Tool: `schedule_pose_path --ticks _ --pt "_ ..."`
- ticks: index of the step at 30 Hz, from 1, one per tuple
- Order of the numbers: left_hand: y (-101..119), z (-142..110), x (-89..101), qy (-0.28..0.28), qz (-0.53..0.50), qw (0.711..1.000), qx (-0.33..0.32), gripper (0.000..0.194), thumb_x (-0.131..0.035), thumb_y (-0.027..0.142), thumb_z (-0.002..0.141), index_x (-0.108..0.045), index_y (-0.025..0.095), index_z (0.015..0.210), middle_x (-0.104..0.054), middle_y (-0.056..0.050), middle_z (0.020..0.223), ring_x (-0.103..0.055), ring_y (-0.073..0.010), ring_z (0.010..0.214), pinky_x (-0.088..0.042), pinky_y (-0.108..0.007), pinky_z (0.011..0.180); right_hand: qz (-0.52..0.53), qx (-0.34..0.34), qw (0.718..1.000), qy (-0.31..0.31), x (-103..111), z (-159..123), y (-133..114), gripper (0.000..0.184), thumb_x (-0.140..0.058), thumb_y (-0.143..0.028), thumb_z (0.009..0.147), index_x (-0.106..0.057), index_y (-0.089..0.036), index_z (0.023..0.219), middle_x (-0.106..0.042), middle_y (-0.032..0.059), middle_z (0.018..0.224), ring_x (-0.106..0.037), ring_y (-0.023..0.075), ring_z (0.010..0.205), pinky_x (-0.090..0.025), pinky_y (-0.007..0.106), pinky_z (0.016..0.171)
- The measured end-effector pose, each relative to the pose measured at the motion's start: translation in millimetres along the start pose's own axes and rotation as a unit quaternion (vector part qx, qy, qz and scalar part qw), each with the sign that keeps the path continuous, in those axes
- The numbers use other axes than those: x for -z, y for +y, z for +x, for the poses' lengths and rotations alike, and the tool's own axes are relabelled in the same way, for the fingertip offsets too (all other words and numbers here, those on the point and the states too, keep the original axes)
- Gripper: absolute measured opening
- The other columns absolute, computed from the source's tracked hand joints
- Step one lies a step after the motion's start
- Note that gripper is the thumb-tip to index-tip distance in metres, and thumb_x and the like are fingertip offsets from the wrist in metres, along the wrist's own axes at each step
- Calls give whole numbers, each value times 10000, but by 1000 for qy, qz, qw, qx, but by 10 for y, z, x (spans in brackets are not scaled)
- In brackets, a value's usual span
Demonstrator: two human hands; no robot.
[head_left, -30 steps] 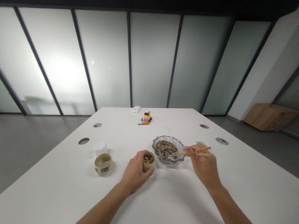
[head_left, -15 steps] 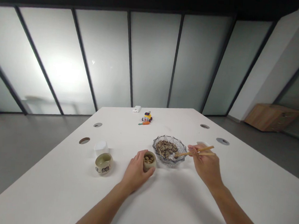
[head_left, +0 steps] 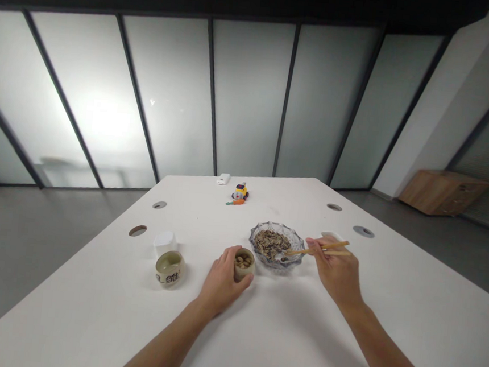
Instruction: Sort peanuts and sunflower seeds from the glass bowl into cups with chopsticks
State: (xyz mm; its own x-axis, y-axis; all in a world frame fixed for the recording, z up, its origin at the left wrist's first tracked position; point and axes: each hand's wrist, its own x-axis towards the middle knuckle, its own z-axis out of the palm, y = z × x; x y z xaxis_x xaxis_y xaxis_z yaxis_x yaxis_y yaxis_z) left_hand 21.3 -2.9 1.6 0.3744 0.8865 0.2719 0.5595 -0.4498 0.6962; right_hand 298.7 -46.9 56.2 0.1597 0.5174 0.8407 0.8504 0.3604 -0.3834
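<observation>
My left hand (head_left: pixel 220 282) is wrapped round a small beige cup (head_left: pixel 245 263) with nuts inside, standing on the white table (head_left: pixel 282 335). My right hand (head_left: pixel 336 271) grips a pair of wooden chopsticks (head_left: pixel 316 249). Their tips reach over the right rim of a glass bowl (head_left: pixel 276 245) filled with striped seeds. The cup stands just left of the bowl, almost touching it.
A second beige cup with dark lettering (head_left: pixel 169 268) stands to the left, a white container (head_left: pixel 165 241) behind it. A small white dish (head_left: pixel 331 236) lies behind my right hand. A yellow toy (head_left: pixel 240 191), an orange carrot toy (head_left: pixel 236 202) and a white box (head_left: pixel 223 179) sit far back. Round cable holes (head_left: pixel 137 230) dot the table.
The chopsticks have shifted slightly over the bowl's right rim. My left hand has stayed on the cup.
</observation>
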Motion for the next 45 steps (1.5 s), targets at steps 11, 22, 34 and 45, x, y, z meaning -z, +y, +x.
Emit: schedule_pose_path --ticks 11,22,34,45 --pt "5 -4 0 4 -2 1000 -4 605 -698 326 852 -493 266 1419 -591 -97 1430 -594 -295 1274 -446 -445 1126 123 -99 981 114 21 -9 -199 466 -569 -584 1009 -694 -227 738 -715 59 733 -697 227 718 -567 347 659" --pt "25 -3 11 -4 0 1000 0 609 -706 326 850 -486 262 1415 -587 -94 1431 -583 -298 1292 -434 -444 1137 133 -91 986 55 57 17 -153 484 -580 -628 987 -715 -228 750 -723 54 740 -695 223 701 -568 347 659" --pt "8 8 -7 -3 10 1000 -2 636 -697 342 849 -471 258 1438 -579 -95 1446 -584 -303 1290 -428 -446 1135 168 -64 973 -148 -177 -141 -46 355 -614 -527 1010 -776 -239 879 -771 70 881 -728 232 822 -584 349 747" --pt "-9 10 -9 -2 9 1000 1 628 -689 346 850 -477 257 1435 -589 -93 1432 -599 -298 1266 -445 -439 1112 80 -54 995 -6 -129 -76 72 401 -577 -573 1013 -755 -241 875 -748 66 809 -716 246 780 -579 384 735"
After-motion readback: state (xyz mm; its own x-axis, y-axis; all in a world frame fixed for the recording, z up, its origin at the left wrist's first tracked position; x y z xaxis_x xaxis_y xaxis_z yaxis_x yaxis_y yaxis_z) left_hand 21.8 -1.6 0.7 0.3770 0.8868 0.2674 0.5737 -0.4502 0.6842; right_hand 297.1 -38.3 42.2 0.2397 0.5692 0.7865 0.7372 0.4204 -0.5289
